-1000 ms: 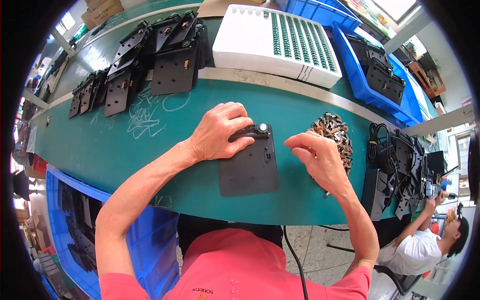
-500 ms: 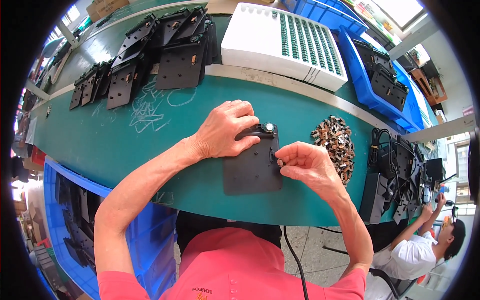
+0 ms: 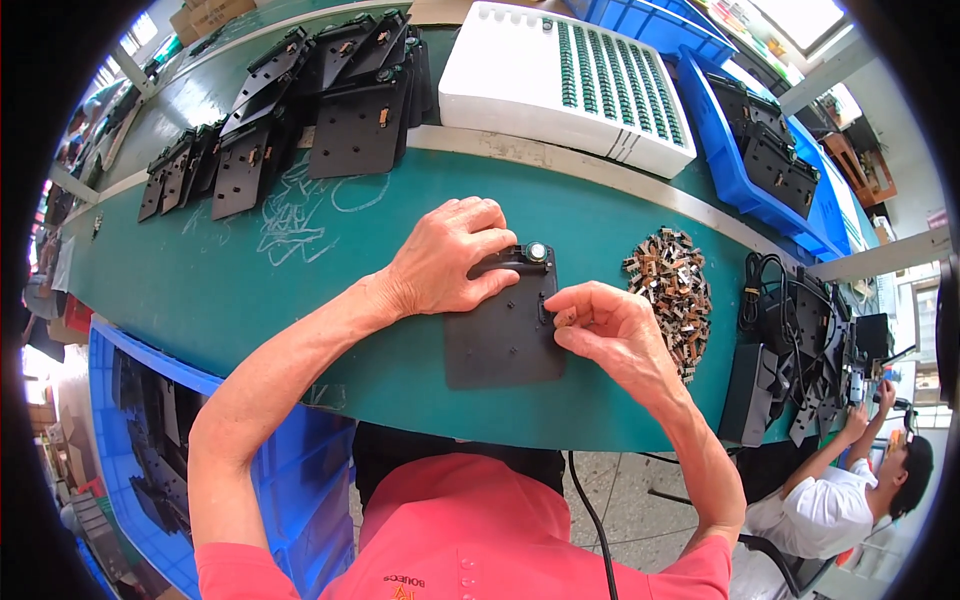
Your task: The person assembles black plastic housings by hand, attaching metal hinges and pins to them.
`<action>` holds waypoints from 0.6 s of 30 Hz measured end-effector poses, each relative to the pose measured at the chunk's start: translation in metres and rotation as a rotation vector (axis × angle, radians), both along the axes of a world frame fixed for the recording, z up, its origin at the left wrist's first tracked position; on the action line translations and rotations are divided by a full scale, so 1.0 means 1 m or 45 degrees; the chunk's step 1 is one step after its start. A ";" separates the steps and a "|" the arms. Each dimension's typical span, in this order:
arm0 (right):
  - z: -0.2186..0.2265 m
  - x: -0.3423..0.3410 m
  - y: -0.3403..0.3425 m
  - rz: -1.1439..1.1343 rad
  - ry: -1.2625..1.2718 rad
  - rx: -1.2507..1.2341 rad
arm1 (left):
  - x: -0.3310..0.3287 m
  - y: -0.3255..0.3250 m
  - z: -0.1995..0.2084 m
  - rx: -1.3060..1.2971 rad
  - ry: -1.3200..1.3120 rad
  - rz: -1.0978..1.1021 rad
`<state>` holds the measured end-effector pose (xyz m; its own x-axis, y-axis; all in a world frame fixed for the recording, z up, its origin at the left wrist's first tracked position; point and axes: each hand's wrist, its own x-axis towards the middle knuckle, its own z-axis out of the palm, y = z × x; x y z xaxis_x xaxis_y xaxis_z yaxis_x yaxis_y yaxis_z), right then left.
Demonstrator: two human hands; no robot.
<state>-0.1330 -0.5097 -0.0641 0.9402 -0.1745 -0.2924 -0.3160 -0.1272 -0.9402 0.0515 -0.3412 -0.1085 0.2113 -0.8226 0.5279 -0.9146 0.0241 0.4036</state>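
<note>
Grips a black plate (image 3: pixel 500 348) with curled left hand (image 3: pixel 450 258). Holds right hand (image 3: pixel 615 328) in a near-closed pinch at the plate's right edge, with any contents hidden.

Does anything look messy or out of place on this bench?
Nothing looks clearly damaged. Pale scribbles mark the green tabletop left of the left hand, odd on a mostly plain surface. Small parts beside the right hand lie in a loose heap, unlike the neat rows of green pieces in the white tray.
</note>
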 end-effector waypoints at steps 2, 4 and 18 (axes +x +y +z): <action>0.004 -0.001 0.000 -0.021 0.019 0.043 | 0.000 0.000 0.000 -0.003 -0.003 -0.002; 0.004 -0.002 -0.001 -0.039 0.037 0.087 | 0.000 0.000 0.000 -0.005 -0.007 -0.001; -0.009 -0.007 -0.010 -0.110 0.095 0.621 | 0.001 -0.001 -0.002 -0.022 -0.016 -0.001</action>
